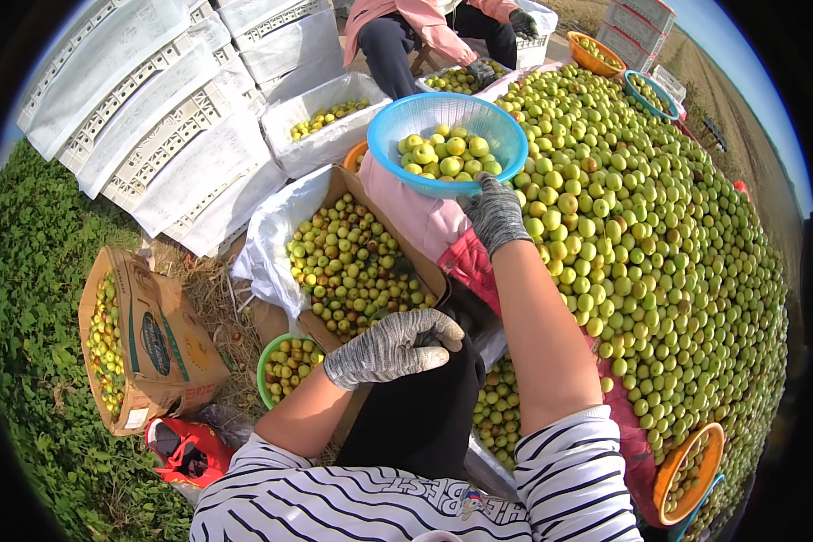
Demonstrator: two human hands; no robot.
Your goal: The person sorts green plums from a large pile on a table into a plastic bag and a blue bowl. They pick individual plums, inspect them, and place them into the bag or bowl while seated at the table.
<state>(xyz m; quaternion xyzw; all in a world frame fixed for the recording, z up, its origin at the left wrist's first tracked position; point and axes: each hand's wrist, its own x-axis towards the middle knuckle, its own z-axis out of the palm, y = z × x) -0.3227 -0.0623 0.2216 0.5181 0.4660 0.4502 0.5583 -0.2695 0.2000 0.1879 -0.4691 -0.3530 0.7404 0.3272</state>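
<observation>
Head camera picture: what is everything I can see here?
Fruit heap: one, green-yellow, right, on pink sheet.
Blue basket: one, holding fruit, centre top.
Lined box: one, brown, full of fruit, centre.
Side box: one, brown, tipped, left on grass.
Green bowl: one, below lined box.
Orange bowls: one top right, one bottom right, one partly hidden behind the blue basket.
White crates: many, stacked top left.
Other person: one, pink top, seated top centre.
Left hand: grey glove, resting on dark knee.
Right hand: grey glove, at the basket's rim.
</observation>
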